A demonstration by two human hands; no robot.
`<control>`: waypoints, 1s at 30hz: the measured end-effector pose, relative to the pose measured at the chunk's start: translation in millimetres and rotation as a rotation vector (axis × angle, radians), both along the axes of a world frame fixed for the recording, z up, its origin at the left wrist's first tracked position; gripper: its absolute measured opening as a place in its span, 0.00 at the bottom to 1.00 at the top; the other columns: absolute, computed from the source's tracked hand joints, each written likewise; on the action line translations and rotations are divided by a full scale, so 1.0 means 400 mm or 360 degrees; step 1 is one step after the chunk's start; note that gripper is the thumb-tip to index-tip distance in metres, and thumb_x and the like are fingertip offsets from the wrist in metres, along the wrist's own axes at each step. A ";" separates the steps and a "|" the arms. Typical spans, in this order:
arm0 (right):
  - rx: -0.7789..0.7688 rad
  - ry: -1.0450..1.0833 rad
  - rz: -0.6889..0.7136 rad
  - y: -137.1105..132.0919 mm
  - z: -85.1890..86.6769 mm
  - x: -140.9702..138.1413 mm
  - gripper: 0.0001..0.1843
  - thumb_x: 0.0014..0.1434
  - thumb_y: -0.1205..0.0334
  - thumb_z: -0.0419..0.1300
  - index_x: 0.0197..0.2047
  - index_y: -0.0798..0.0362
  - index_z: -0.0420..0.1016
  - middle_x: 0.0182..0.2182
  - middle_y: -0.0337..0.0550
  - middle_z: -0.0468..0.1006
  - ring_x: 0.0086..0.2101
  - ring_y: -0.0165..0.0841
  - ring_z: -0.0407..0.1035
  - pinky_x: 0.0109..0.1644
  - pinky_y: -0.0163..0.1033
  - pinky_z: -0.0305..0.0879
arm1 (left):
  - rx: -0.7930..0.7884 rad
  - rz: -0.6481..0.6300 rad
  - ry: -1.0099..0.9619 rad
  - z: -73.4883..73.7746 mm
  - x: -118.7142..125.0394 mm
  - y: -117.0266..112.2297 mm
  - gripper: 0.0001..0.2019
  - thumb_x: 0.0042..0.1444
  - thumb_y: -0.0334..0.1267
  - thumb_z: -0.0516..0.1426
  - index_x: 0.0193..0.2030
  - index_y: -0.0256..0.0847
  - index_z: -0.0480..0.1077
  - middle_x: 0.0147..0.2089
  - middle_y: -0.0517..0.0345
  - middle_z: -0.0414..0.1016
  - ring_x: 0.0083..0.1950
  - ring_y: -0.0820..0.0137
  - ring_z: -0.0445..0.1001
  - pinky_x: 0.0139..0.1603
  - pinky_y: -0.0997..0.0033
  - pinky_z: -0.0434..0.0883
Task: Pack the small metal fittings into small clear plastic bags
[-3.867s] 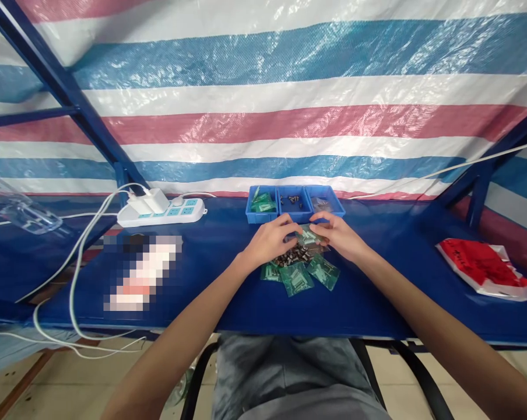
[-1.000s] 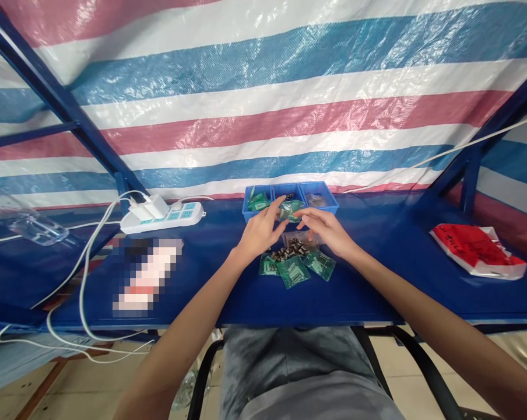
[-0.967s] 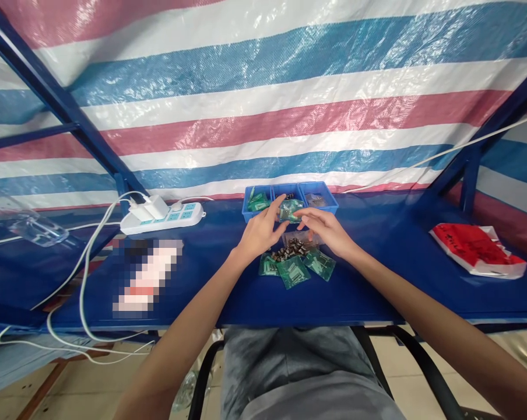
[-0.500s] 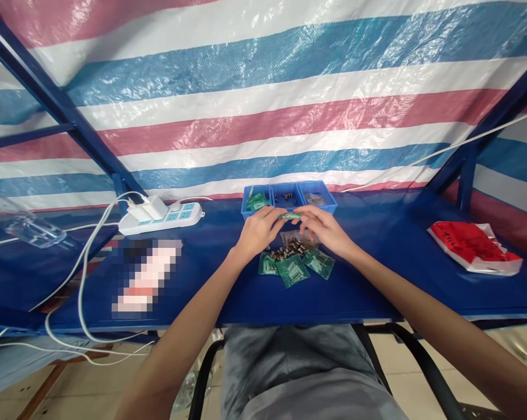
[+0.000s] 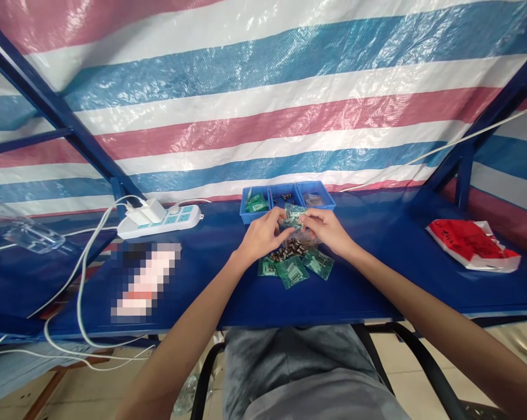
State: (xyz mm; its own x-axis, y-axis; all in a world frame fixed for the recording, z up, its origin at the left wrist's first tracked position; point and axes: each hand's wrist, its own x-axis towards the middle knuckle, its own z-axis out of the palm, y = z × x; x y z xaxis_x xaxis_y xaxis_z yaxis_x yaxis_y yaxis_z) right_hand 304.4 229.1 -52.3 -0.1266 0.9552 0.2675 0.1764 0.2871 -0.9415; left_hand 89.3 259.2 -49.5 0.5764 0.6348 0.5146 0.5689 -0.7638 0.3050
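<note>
My left hand [image 5: 260, 237] and my right hand [image 5: 329, 232] meet over the blue table [image 5: 377, 280] and together pinch a small clear bag with green parts [image 5: 293, 214]. Just below the bag lies a heap of small dark metal parts [image 5: 293, 248] on a clear bag. Three green packets [image 5: 295, 269] lie flat in front of the heap, toward me. Behind the hands stands a blue three-compartment tray [image 5: 287, 195] with green packets in its left compartment and small parts in the other two.
A white power strip [image 5: 161, 217] with plugged chargers and white cables [image 5: 77, 274] sits at the left. A clear plastic piece [image 5: 31, 235] lies far left. A red and white bag [image 5: 472, 251] lies at the right. A striped tarp hangs behind.
The small green bag was lifted from the heap toward the tray. Half a second ago it was held edge-on between the fingertips; now it is turned flatter to me and both hands still hold it.
</note>
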 end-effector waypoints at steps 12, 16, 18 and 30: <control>-0.0018 -0.0011 0.0257 -0.026 0.035 -0.004 0.17 0.64 0.45 0.61 0.39 0.51 0.77 0.34 0.43 0.80 0.27 0.32 0.72 0.27 0.36 0.66 | 0.0205 0.0037 0.0338 0.006 0.004 -0.007 0.09 0.63 0.35 0.53 0.31 0.42 0.60 0.29 0.62 0.65 0.27 0.72 0.63 0.27 0.70 0.52; -0.0022 -0.0004 0.0305 -0.029 0.035 -0.010 0.16 0.64 0.47 0.61 0.44 0.51 0.77 0.38 0.47 0.81 0.37 0.38 0.78 0.27 0.35 0.68 | 0.0295 0.0188 0.0134 0.015 -0.009 0.001 0.09 0.65 0.35 0.52 0.32 0.42 0.60 0.30 0.61 0.66 0.28 0.72 0.65 0.29 0.71 0.55; -0.0054 -0.0032 0.0355 -0.027 0.030 -0.010 0.16 0.65 0.47 0.60 0.44 0.52 0.77 0.37 0.47 0.82 0.37 0.38 0.78 0.28 0.35 0.69 | 0.0314 0.0351 -0.0016 0.026 -0.023 0.007 0.06 0.66 0.36 0.52 0.36 0.42 0.61 0.30 0.61 0.67 0.28 0.72 0.67 0.29 0.72 0.58; 0.0067 -0.0421 0.0136 -0.021 0.022 0.000 0.13 0.66 0.52 0.56 0.37 0.51 0.76 0.32 0.44 0.80 0.32 0.37 0.77 0.31 0.38 0.68 | 0.0262 0.0780 -0.0154 -0.002 -0.134 0.100 0.12 0.67 0.36 0.51 0.50 0.43 0.74 0.48 0.50 0.75 0.46 0.62 0.75 0.44 0.66 0.70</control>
State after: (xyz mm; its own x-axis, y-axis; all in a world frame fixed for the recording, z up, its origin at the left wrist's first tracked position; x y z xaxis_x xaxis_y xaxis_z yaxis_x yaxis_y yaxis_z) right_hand 304.6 220.6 -43.5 -0.2767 0.9269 0.2534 0.3881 0.3490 -0.8530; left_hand 35.8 299.3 -50.3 0.1769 0.7242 0.6666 0.8467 -0.4573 0.2721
